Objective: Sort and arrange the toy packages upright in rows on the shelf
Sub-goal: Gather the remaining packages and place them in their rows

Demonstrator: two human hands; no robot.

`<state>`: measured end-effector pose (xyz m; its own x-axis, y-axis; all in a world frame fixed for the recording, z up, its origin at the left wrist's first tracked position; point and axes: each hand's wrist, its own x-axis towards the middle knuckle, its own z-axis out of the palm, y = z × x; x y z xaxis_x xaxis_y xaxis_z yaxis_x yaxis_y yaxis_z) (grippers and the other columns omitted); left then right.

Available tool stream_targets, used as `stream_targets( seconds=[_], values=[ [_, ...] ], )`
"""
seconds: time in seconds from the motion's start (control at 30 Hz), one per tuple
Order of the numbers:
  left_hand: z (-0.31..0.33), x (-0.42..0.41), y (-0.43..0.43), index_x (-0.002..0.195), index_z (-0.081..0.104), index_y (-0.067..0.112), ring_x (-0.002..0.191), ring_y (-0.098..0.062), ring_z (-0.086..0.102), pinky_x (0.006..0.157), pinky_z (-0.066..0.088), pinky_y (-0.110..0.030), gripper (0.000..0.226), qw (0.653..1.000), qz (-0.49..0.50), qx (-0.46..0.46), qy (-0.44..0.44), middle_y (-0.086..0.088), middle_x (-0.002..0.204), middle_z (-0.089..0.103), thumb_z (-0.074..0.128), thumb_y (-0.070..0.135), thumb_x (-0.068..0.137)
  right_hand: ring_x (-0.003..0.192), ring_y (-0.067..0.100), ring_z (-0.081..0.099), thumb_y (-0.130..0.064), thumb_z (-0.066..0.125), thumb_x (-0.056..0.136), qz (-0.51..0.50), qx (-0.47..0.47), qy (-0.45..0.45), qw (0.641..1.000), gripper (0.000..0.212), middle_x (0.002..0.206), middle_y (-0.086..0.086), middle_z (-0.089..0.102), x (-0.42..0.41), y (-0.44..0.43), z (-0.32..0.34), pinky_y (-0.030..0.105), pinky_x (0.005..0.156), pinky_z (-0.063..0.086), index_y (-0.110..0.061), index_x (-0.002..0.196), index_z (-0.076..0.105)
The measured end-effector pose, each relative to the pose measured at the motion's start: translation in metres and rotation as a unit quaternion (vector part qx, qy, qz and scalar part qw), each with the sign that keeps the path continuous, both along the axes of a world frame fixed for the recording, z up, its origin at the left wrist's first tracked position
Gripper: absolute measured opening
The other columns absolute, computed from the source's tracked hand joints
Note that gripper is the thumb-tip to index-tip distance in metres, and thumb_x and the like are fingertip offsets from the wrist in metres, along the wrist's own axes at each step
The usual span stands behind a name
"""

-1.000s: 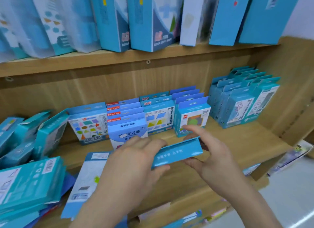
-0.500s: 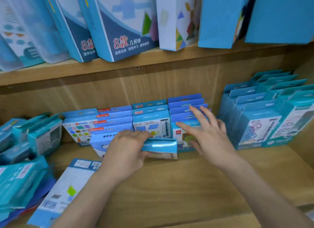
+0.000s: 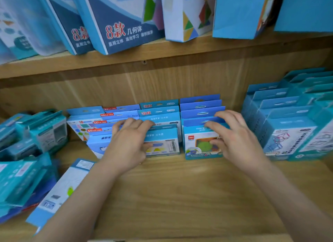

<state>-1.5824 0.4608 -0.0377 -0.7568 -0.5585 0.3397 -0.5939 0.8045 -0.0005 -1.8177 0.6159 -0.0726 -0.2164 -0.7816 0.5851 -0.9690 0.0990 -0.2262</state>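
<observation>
Far left: teal packages (image 3: 45, 131) lie toppled in a heap. A flat package (image 3: 66, 187) lies on the shelf (image 3: 180, 196). Your left hand (image 3: 126, 144) grips the front blue package (image 3: 162, 142) of a middle row, fingers curled over its top; it stands upright. Your right hand (image 3: 234, 139), fingers spread, rests on the neighbouring row's front package (image 3: 200, 148). Far right: upright rows (image 3: 288, 133).

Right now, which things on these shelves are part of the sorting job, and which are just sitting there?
In the job: left hand gripping the shapes package; right hand resting on the green-disc package; flat long package and teal heap, not yet stood up.
Just sitting: large boxes on the upper shelf; teal rows at right, already upright.
</observation>
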Motion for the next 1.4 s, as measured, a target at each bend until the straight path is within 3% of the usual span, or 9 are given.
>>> stream_targets(
  seconds=[0.17, 0.33, 0.47, 0.57, 0.67, 0.8, 0.9, 1.17, 1.4],
  values=[
    [-0.009, -0.015, -0.001, 0.125, 0.051, 0.019, 0.107, -0.025, 0.048, 0.1, 0.029, -0.05, 0.056, 0.998, 0.018, -0.038, 0.039, 0.0, 0.111, 0.06, 0.076, 0.021, 0.075, 0.131, 0.024, 0.035, -0.002, 0.082, 0.064, 0.019, -0.028, -0.037, 0.999, 0.059, 0.131, 0.007, 0.042, 0.004, 0.001, -0.003, 0.041, 0.081, 0.054, -0.021, 0.111, 0.053],
    [-0.017, -0.018, -0.003, 0.135, 0.047, 0.016, 0.115, -0.028, 0.045, 0.104, 0.029, -0.049, 0.065, 0.994, 0.014, -0.082, 0.068, -0.009, 0.127, 0.054, 0.075, 0.018, 0.076, 0.14, 0.016, 0.025, -0.003, 0.075, 0.075, -0.037, -0.043, -0.234, 0.971, 0.1, 0.158, -0.006, 0.005, 0.022, 0.004, -0.006, 0.016, 0.102, 0.025, -0.045, 0.143, 0.016],
    [-0.015, -0.024, -0.003, 0.133, 0.048, 0.013, 0.114, -0.028, 0.052, 0.106, 0.029, -0.055, 0.073, 0.995, 0.02, -0.097, 0.033, -0.007, 0.122, 0.058, 0.081, 0.015, 0.068, 0.134, 0.01, 0.035, 0.002, 0.073, 0.076, -0.053, -0.028, -0.321, 0.945, 0.11, 0.157, -0.005, 0.02, 0.031, -0.003, -0.007, 0.004, 0.093, 0.021, -0.04, 0.148, 0.002],
    [-0.012, -0.027, -0.003, 0.132, 0.047, 0.013, 0.11, -0.03, 0.054, 0.105, 0.033, -0.053, 0.079, 0.996, 0.016, -0.088, 0.008, -0.007, 0.118, 0.058, 0.084, 0.015, 0.062, 0.092, 0.0, 0.053, 0.0, 0.073, 0.077, -0.053, -0.013, -0.345, 0.937, 0.103, 0.133, -0.006, 0.049, 0.029, -0.002, -0.006, -0.002, 0.078, 0.033, -0.043, 0.147, 0.009],
    [-0.007, -0.028, -0.007, 0.131, 0.048, 0.013, 0.101, -0.032, 0.056, 0.102, 0.039, -0.05, 0.081, 0.995, -0.002, -0.094, -0.01, -0.007, 0.112, 0.059, 0.084, 0.011, 0.058, 0.062, -0.002, 0.039, -0.005, 0.074, 0.078, -0.045, 0.001, -0.359, 0.932, 0.096, 0.088, -0.012, 0.051, 0.024, 0.002, -0.005, 0.007, 0.064, 0.039, -0.048, 0.142, 0.017],
    [-0.004, -0.024, -0.011, 0.133, 0.047, 0.016, 0.107, -0.029, 0.057, 0.106, 0.034, -0.05, 0.084, 0.995, -0.02, -0.1, -0.014, -0.005, 0.116, 0.059, 0.086, 0.012, 0.058, 0.092, 0.007, 0.054, -0.009, 0.076, 0.075, -0.066, 0.015, -0.331, 0.941, 0.092, 0.112, -0.009, 0.054, 0.023, 0.004, 0.001, 0.02, 0.077, 0.042, -0.042, 0.142, 0.023],
    [0.001, -0.012, -0.008, 0.14, 0.039, 0.02, 0.124, -0.026, 0.045, 0.111, 0.027, -0.05, 0.092, 0.997, -0.017, -0.076, 0.029, -0.005, 0.132, 0.05, 0.085, 0.02, 0.061, 0.137, 0.027, 0.029, -0.014, 0.077, 0.072, -0.109, -0.002, -0.15, 0.983, 0.089, 0.15, 0.009, 0.028, 0.035, 0.003, 0.005, 0.044, 0.106, 0.038, -0.031, 0.143, 0.027],
    [0.024, 0.069, -0.025, 0.146, 0.022, 0.032, 0.132, -0.026, 0.035, 0.104, 0.034, -0.039, 0.104, 0.969, 0.194, 0.104, 0.112, -0.007, 0.145, 0.036, 0.085, 0.035, 0.063, 0.14, 0.026, 0.029, -0.01, 0.068, 0.078, 0.005, -0.004, 0.01, 1.0, 0.057, 0.147, 0.01, 0.039, 0.078, -0.023, 0.018, 0.048, 0.111, 0.027, -0.017, 0.132, 0.05],
    [0.011, 0.07, -0.034, 0.144, 0.02, 0.038, 0.102, -0.026, 0.06, 0.082, 0.047, -0.031, 0.101, 0.933, 0.221, 0.255, 0.128, -0.003, 0.122, 0.06, 0.084, 0.028, 0.067, 0.129, 0.031, 0.048, -0.011, 0.078, 0.064, 0.037, 0.075, 0.089, 0.993, 0.058, 0.134, 0.012, 0.055, 0.095, -0.055, 0.022, 0.048, 0.108, 0.031, -0.015, 0.119, 0.061]
  ],
)
